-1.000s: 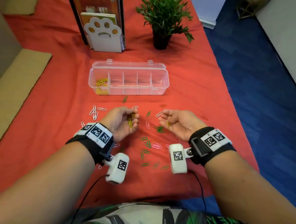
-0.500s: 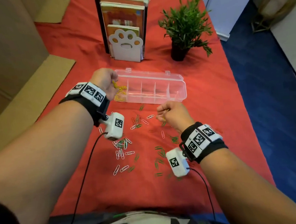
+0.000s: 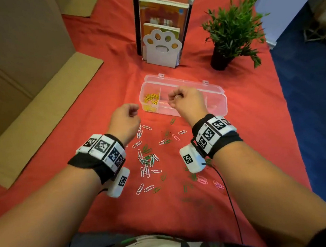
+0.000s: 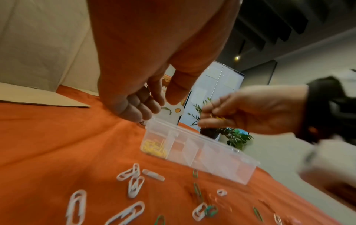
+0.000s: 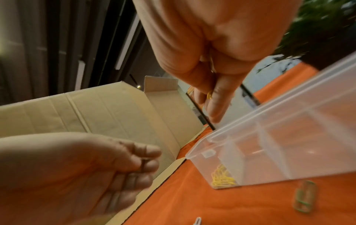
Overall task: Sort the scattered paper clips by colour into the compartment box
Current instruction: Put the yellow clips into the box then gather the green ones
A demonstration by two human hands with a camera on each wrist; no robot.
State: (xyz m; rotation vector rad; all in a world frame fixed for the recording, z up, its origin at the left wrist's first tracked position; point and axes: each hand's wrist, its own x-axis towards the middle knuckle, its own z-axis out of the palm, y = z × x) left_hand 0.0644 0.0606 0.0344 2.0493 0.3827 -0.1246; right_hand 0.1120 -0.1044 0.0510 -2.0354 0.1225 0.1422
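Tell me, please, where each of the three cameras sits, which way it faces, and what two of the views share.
Head: high, facing down and forward at the compartment box; shows both forearms, left hand, right hand.
Left wrist: low, looks along the left hand's fingers toward the box.
Right wrist: low, looks along the right hand's fingers, which pinch a yellow clip.
All share the box's yellow clips.

Clear box point(image 3: 219, 105), yellow clips point(image 3: 151, 98) in leftmost compt., maybe others empty

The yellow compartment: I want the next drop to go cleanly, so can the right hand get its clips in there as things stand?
Probably yes. The right hand hovers over the open compartment box, pinching yellow clips, just right of the yellow compartment. The left hand sits beside the box, not over it, so nothing blocks the way.
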